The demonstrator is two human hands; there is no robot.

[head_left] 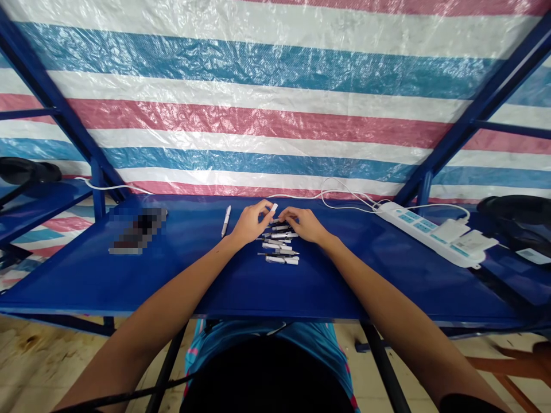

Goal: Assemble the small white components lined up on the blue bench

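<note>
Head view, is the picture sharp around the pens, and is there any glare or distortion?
In the head view, the pens look fairly sharp; the plastic tarp shows bright glare along its creases; wide-angle distortion bows the table edge; a pixelated patch hides something at left.

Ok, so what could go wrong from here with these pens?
The slim white-and-silver pens lie in a loose, overlapping pile beneath the left hand and right hand, so a careless move could scatter them. The lone white pen lies close to the left hand and might get knocked or rolled.
</note>
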